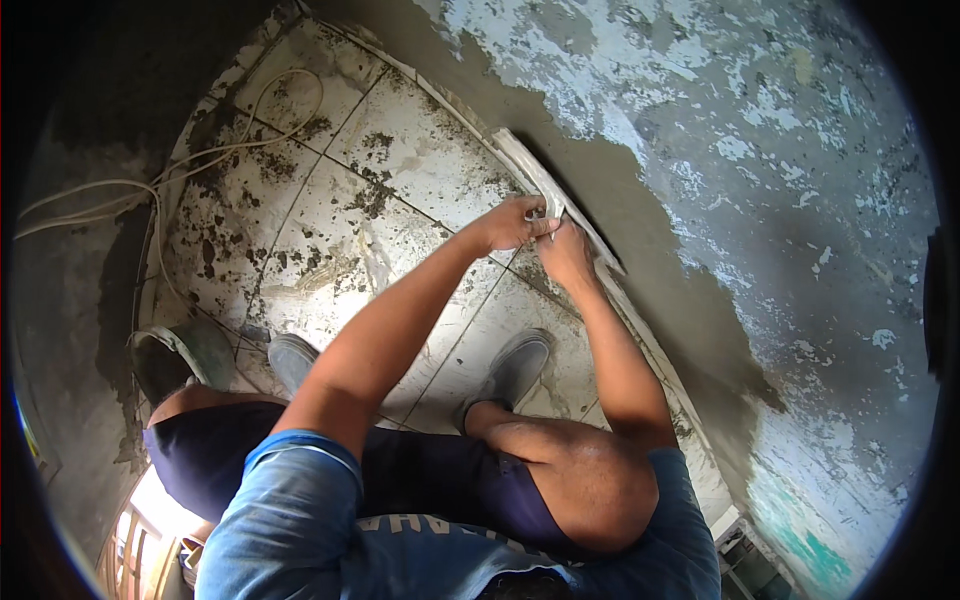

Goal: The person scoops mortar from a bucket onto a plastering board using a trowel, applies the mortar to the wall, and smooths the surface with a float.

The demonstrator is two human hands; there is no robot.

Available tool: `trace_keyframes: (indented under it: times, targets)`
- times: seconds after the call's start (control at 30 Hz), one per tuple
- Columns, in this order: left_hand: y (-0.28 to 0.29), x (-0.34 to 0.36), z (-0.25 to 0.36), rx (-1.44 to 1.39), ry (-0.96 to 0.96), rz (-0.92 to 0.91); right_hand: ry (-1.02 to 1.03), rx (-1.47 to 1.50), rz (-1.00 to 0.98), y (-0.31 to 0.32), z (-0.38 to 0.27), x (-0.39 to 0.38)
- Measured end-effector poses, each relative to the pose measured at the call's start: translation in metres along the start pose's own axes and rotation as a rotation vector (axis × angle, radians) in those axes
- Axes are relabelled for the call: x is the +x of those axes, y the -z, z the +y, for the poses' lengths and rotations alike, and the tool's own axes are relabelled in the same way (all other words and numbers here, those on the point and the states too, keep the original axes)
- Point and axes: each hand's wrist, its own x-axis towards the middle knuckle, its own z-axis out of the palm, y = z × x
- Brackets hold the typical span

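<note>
A long, narrow, pale board (525,163), smeared with mortar and resembling a plasterer's float, lies along the foot of the right-hand wall, against the damp grey plaster (600,175). Both hands meet at its middle. My left hand (508,224) has its fingers curled round a pale piece on the board's near side that looks like a handle. Close beside it, my right hand (566,252) is closed at the same spot, its fingers partly hidden. I cannot make out exactly what the right fingers grip.
Dirty white floor tiles (330,215) carry scattered dark mortar crumbs. A pale cable (240,146) loops across the floor at the far left. By my left knee stands a bucket (205,350). My shoes (522,362) rest on the tiles. Patchy blue-white paint (740,150) covers the upper wall.
</note>
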Motion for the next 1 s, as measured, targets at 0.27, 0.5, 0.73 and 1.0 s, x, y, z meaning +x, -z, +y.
trace_keyframes:
  times: [0.27,0.5,0.73,1.0]
  targets:
    - [0.1,-0.076,0.012,1.0,0.16,-0.48,-0.105,-0.103,0.226,0.011,-0.018,-0.022]
    - [0.132,-0.231,0.045,0.771,0.5,-0.678,0.109,0.116,0.363,0.061,-0.004,-0.109]
    - [0.117,-0.31,-0.016,0.352,0.445,-0.401,0.138,-0.431,0.154,-0.035,0.016,-0.04]
    - [0.082,-0.389,-0.118,0.602,0.275,0.333,0.025,-0.375,0.16,-0.027,0.0,-0.015]
